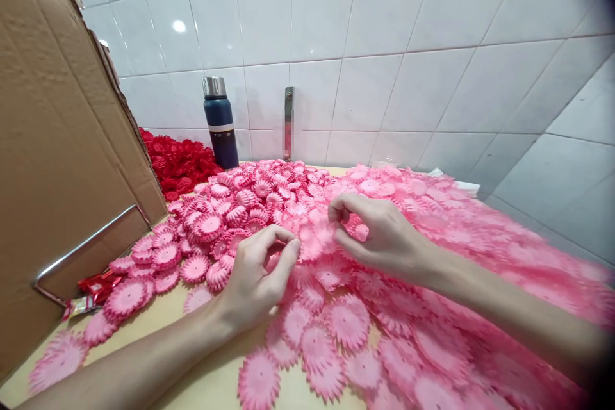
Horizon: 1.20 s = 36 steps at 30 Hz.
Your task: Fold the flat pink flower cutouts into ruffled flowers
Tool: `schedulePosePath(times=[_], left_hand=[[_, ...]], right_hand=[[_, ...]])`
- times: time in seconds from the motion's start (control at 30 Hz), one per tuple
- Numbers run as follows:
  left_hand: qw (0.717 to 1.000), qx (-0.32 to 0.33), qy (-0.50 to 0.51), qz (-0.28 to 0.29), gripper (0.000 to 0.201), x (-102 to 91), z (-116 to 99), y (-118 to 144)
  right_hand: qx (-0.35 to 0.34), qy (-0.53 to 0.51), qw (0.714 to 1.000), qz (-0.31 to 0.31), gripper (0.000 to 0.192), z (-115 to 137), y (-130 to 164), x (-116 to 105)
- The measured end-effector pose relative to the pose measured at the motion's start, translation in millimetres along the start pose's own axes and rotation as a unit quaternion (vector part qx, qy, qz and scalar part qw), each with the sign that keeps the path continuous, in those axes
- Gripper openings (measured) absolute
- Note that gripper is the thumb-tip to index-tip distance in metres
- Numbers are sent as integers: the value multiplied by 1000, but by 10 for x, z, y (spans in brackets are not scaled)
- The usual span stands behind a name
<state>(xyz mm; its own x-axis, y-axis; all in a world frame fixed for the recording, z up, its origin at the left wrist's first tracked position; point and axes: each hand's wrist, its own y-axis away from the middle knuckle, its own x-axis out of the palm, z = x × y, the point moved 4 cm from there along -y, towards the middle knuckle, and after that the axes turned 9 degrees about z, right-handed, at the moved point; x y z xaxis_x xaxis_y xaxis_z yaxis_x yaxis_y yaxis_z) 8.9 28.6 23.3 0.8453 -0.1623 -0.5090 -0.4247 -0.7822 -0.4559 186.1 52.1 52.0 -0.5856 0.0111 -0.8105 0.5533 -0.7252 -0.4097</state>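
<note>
My left hand (262,275) is closed in a pinch, thumb against forefinger, low over the heap. Slightly higher, my right hand (377,230) curls its thumb and forefinger toward the left one. A pale pink scalloped petal disc (314,236), blurred, spans the gap between the two sets of fingertips. Its exact edges blend into the pieces behind. Around and beneath both hands lie many pink petal discs (348,320) with notched edges and small centre holes. Left of the hands, rounder, cupped pink flowers (209,224) with darker rims are piled.
A cardboard box (62,141) stands at left, with a bent metal rod (91,243) and red wrappers (98,285) beside it. Red flowers (180,163) are heaped behind. A dark blue bottle (221,128) stands near the tiled wall (375,19). The table (221,371) is pale yellow.
</note>
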Motion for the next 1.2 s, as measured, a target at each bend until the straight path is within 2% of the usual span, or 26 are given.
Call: schedulePosePath(times=[0.07,0.17,0.27,0.33,0.43,0.53,0.7,0.97,1.2], left_hand=[[1000,10,4,-19,14,-33,-18,3],[999,17,4,-26,16,-59,-41,2],[1000,-2,-7,-10,16,-42,-20,-4],[1000,-16,-19,3,16,-22,9,-8],[999,-17,-32,16,16,-3,41,-12],[999,5,-43,25,14,10,34,-9],[997,35,-59,40,11,34,-1,8],[996,40,-60,48,11,40,-25,-6],[996,33,-54,54,15,36,-27,2]], right_hand=[[19,45,998,-25,13,-97,-2,-49],[72,56,995,-49,9,-244,-7,-142],[81,48,993,-76,3,-218,-10,-215],[77,-20,995,-58,5,-118,-13,-200],[73,-191,979,25,5,68,-14,-84],[72,-256,962,63,7,188,-2,10],[77,-289,952,64,9,181,8,86],[88,-321,941,66,9,159,12,106],[102,-306,943,78,9,164,17,106]])
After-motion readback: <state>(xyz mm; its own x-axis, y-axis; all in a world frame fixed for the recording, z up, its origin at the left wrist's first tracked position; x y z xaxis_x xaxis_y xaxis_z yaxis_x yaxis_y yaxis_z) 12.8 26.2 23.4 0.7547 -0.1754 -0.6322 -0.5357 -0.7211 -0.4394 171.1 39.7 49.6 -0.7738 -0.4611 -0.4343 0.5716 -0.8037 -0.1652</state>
